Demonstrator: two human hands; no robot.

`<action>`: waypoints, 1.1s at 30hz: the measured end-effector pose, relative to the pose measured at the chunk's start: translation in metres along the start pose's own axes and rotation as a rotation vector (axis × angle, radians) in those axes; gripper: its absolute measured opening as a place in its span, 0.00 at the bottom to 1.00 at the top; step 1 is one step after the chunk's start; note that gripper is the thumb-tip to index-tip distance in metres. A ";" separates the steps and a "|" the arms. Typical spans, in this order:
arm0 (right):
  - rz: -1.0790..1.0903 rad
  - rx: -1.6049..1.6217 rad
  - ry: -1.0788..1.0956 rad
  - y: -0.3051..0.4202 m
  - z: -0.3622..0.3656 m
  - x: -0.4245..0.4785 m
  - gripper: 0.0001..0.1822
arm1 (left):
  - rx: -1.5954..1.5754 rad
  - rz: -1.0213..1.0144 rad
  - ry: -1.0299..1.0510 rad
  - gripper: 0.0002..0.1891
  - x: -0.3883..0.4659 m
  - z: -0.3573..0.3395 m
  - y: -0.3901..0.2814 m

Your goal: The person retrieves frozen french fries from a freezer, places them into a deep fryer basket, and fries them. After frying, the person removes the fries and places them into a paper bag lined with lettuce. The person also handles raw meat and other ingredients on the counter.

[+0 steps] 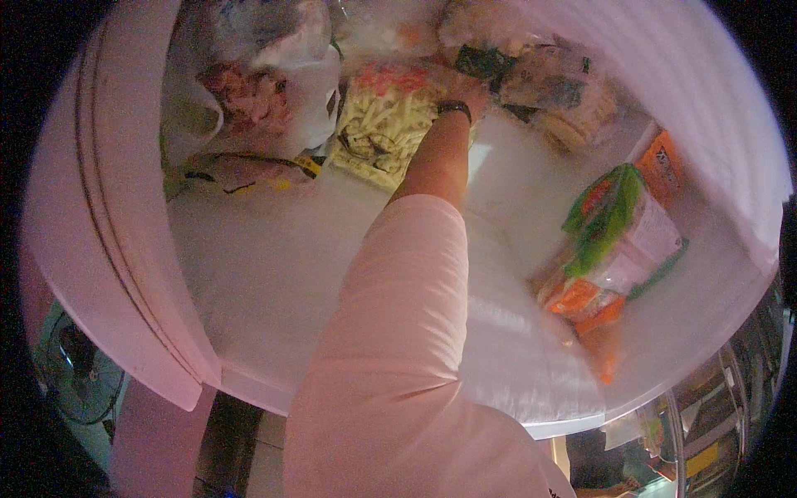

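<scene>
My left arm, in a pale sleeve with a dark wristband, reaches down into a white freezer (261, 261). My left hand (468, 87) is at the upper right edge of a clear bag of frozen French fries (380, 124), which has red print near its top. Blur hides the fingers, so their grip on the bag cannot be made out. To the left of the fries is a plastic bag of reddish frozen meat (249, 103). Packaged food (542, 81) lies just to the right of the hand. My right hand is out of view.
On the freezer's right side lie a green and white food bag (622, 230) and an orange packet (661, 168). A white panel with a grooved seal (118, 236) curves along the left. Outside stand a round fan (81, 367) and a rack (710, 429).
</scene>
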State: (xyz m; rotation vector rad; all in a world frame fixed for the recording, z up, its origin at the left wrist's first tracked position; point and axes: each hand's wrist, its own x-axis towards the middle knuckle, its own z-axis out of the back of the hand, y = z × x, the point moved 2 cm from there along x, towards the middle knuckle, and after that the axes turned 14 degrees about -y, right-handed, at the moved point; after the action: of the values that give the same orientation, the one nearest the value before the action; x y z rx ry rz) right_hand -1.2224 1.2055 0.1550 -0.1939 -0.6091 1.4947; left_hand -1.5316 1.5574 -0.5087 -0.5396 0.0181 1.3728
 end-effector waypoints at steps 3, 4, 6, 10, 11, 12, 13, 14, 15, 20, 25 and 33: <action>0.016 -0.005 0.002 -0.002 -0.003 0.008 0.22 | -0.108 0.152 0.088 0.21 -0.011 0.007 0.011; 0.017 -0.009 0.000 -0.002 -0.002 0.010 0.22 | -0.129 0.194 0.113 0.21 -0.016 0.009 0.015; 0.013 -0.017 -0.008 0.002 0.000 0.013 0.22 | -0.179 0.268 0.170 0.20 -0.025 0.018 0.018; -0.012 -0.035 -0.032 0.000 0.008 0.003 0.21 | -0.249 0.307 0.367 0.20 -0.049 0.067 0.016; -0.005 -0.032 -0.053 -0.004 0.008 0.007 0.21 | -0.185 0.084 0.353 0.18 -0.060 0.065 0.023; 0.010 -0.041 -0.069 -0.006 0.011 0.019 0.21 | -0.120 -0.140 0.304 0.17 -0.069 0.066 0.027; 0.010 -0.045 -0.086 -0.006 0.014 0.017 0.21 | -0.165 -0.109 0.303 0.16 -0.078 0.080 0.025; -0.007 -0.049 -0.092 -0.009 0.023 0.010 0.21 | -0.208 -0.086 0.309 0.16 -0.096 0.097 0.018; -0.014 -0.069 -0.114 -0.012 0.026 0.009 0.20 | -0.251 -0.063 0.311 0.16 -0.114 0.116 0.008; 0.005 -0.094 -0.249 -0.031 0.055 0.014 0.20 | -0.572 -0.006 0.270 0.12 -0.205 0.124 0.012; 0.006 -0.171 -0.381 -0.052 0.103 0.017 0.19 | -0.440 -0.215 0.321 0.11 -0.279 0.296 -0.062; 0.050 -0.326 -0.705 -0.090 0.192 0.083 0.18 | -0.399 -0.811 -0.389 0.10 -0.419 0.460 -0.193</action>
State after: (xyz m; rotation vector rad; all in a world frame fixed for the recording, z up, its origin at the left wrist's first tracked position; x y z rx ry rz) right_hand -1.2419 1.2303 0.3806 0.0800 -1.4241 1.4942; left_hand -1.5790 1.3246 0.0982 -0.5157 -0.7297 0.6548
